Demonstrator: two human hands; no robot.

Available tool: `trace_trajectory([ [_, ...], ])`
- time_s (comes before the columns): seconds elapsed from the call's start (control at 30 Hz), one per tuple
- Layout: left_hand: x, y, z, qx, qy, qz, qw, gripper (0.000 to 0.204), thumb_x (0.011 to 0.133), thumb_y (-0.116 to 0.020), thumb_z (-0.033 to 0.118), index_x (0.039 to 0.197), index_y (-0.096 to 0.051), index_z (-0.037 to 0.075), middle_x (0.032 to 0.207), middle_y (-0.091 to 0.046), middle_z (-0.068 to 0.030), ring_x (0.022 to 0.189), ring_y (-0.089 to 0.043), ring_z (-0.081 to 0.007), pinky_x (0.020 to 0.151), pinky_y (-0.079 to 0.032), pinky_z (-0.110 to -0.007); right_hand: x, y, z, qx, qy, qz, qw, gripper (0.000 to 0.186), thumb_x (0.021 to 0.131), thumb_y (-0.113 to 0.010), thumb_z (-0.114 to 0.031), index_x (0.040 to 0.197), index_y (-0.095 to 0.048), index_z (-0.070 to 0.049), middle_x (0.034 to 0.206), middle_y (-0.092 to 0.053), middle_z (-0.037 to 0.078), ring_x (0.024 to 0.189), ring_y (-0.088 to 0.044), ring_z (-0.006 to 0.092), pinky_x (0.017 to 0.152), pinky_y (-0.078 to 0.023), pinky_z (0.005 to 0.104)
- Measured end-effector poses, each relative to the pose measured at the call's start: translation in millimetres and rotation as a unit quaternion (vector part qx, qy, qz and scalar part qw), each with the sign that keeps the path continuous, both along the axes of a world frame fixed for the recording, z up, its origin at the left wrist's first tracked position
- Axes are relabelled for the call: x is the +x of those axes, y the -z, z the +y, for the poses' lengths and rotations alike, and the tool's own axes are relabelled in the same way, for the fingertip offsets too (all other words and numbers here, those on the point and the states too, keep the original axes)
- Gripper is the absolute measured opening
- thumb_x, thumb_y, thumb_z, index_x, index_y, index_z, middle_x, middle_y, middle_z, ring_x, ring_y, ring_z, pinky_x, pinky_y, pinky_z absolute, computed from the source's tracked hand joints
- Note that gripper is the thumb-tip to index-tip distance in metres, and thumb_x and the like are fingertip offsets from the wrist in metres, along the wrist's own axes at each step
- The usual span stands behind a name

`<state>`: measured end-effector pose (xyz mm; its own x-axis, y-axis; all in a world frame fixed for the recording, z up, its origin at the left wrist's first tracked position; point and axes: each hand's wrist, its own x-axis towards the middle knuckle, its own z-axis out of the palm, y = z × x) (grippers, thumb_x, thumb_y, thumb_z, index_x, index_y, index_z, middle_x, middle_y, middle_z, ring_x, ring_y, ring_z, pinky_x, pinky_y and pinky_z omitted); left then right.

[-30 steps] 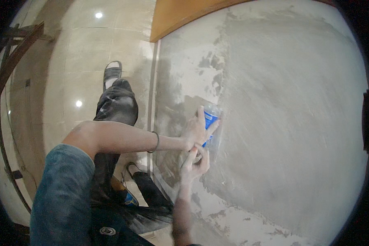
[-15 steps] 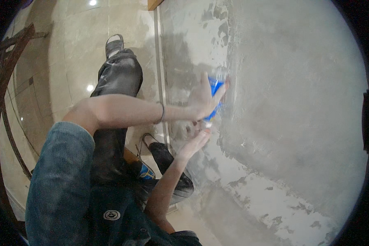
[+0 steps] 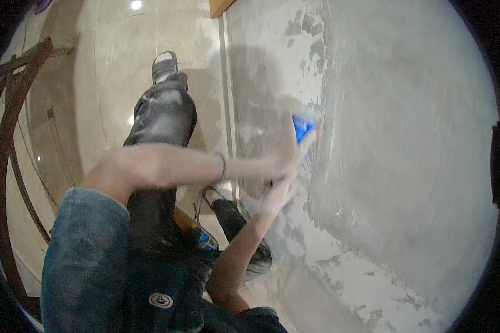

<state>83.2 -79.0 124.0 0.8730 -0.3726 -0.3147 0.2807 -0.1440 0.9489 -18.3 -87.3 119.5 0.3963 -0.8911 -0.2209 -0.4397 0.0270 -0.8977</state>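
My left hand (image 3: 280, 150) is wrapped round a blue tool (image 3: 303, 129) against the patchy grey surface. The tool is wide at its upper end, with a pale edge there, and narrows toward me; it looks like a putty scraper, though motion smears it. Just below, my right hand (image 3: 279, 195) presses close at the tool's narrow end, its fingers blurred and partly overlapping my left hand. A dark band circles my left wrist. White patches (image 3: 311, 47) streak the grey surface (image 3: 394, 127) beside the tool.
Pale tiled floor (image 3: 114, 66) lies to the left, past a narrow strip (image 3: 228, 83) along the grey surface. A dark frame (image 3: 14, 122) stands at the far left. My outstretched leg (image 3: 161, 116) crosses the floor. A wooden corner (image 3: 221, 6) shows at the top.
Both hands and the blue tool sit slightly lower and farther right in the view. My right hand has come closer to my left, covering the tool's white narrow end; the whole view has shifted slightly.
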Motion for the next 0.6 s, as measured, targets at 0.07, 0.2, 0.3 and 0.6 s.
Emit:
trace_trajectory([
  [0.07, -10, -5, 0, 0.056, 0.045, -0.026, 0.997, 0.077, 0.094, -0.055, 0.055, 0.127, -0.032, -0.01, 0.106, -0.062, -0.0316, 0.088, -0.068, -0.0414, 0.076, -0.054, -0.05, -17, -6, 8, -0.014, 0.002, -0.039, 0.999, 0.045, 0.102, -0.05, -0.04, 0.099, -0.061, 0.004, 0.087, -0.057, 0.003, 0.068, -0.052, 0.0086, 0.054, -0.04, 0.0247],
  [0.2, 4, -5, -5, 0.015, 0.079, 0.133, 0.988, 0.084, 0.091, -0.056, 0.061, 0.134, -0.031, -0.007, 0.112, -0.06, -0.0292, 0.101, -0.065, -0.0381, 0.089, -0.049, -0.049, -24, 8, -17, -0.094, -0.06, 0.075, 0.991, 0.034, 0.101, -0.054, -0.031, 0.087, -0.057, 0.0, 0.069, -0.049, -0.003, 0.06, -0.044, 0.0069, 0.051, -0.034, 0.0253],
  [0.3, 46, 1, -10, -0.018, 0.019, 0.191, 0.981, 0.088, 0.09, -0.057, 0.065, 0.136, -0.031, -0.005, 0.114, -0.06, -0.0286, 0.108, -0.063, -0.0374, 0.096, -0.046, -0.048, 46, -23, -1, -0.022, -0.025, 0.045, 0.998, 0.042, 0.104, -0.049, -0.038, 0.077, -0.05, -0.005, 0.061, -0.043, -0.002, 0.053, -0.039, 0.0067, 0.048, -0.029, 0.0248],
  [0.6, 4, -22, 14, 0.083, 0.108, 0.06, 0.989, 0.086, 0.093, -0.051, 0.06, 0.136, -0.026, -0.011, 0.109, -0.062, -0.0327, 0.099, -0.066, -0.0435, 0.086, -0.052, -0.05, -7, -37, 32, 0.014, 0.095, 0.061, 0.993, 0.047, 0.103, -0.049, -0.04, 0.103, -0.066, 0.004, 0.066, -0.051, 0.0, 0.053, -0.04, 0.0067, 0.048, -0.03, 0.0249],
])
